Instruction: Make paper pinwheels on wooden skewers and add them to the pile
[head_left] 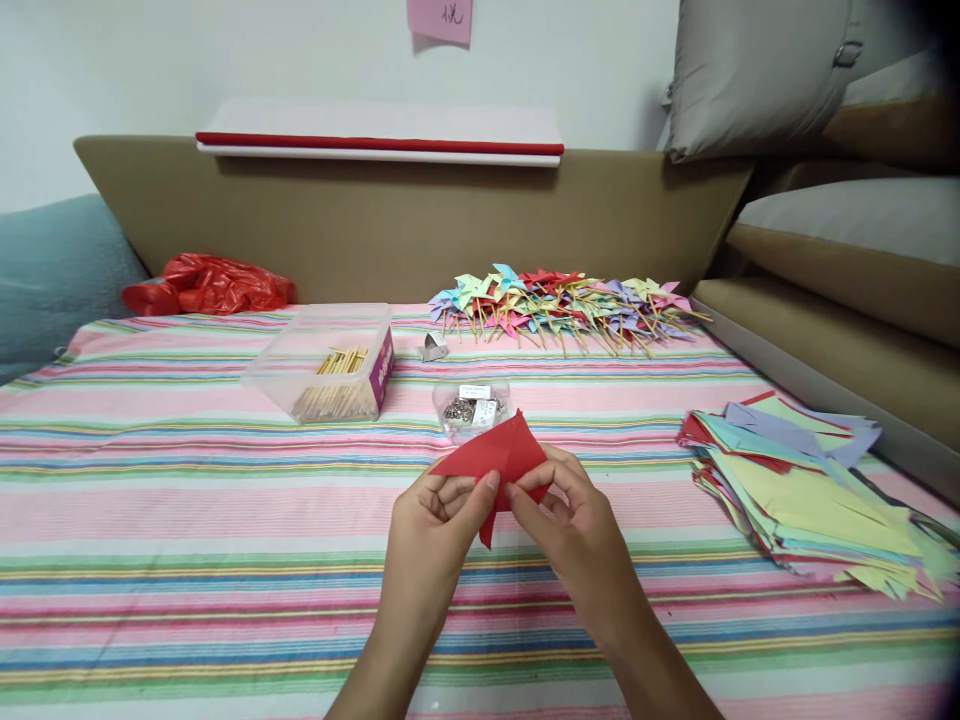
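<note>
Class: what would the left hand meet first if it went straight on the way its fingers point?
The left hand pinches the red paper, so that comes first; past it, probably the small clear tub of metal bits, though depth is unclear.

Figure: Items on the striped work surface, by count.

Two hands, the left hand [431,530] and the right hand [574,520]; one folded red paper [499,455]; one clear plastic box [274,375] of wooden sticks, too many to count; one small clear tub [442,420] of metal pins, number not discernible; one heap of paper pinwheels [562,300], several dozen at least; one stack of coloured paper sheets [810,480]; one small silver object [433,347]; one red plastic bag [210,283]; one pink note [440,18]; one striped cloth [187,500].
</note>
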